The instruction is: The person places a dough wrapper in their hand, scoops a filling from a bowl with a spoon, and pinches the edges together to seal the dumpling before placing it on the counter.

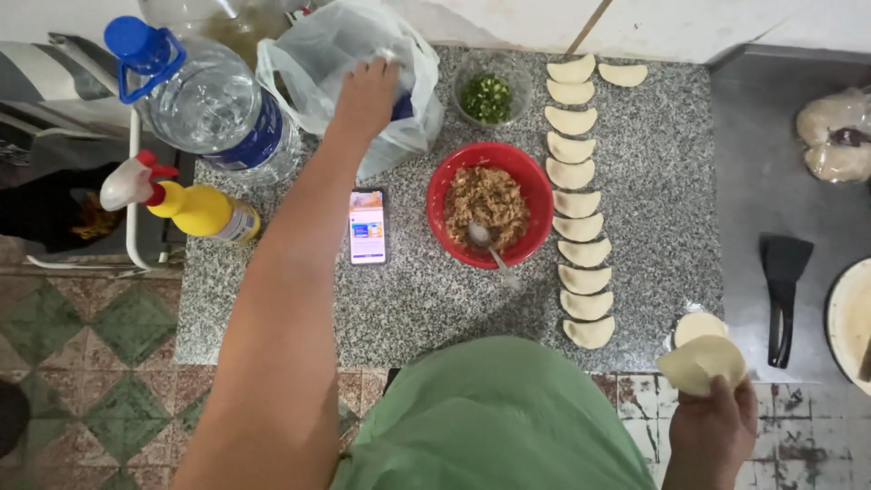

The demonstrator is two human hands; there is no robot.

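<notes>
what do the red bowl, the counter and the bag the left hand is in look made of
Red bowl: likely plastic, uniform glossy red. Counter: speckled grey stone, probably granite. Bag: thin translucent plastic film, crinkled, around the left hand.

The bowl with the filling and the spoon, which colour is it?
Red: the bowl shows clearly in the head view, on the grey speckled counter.
</notes>
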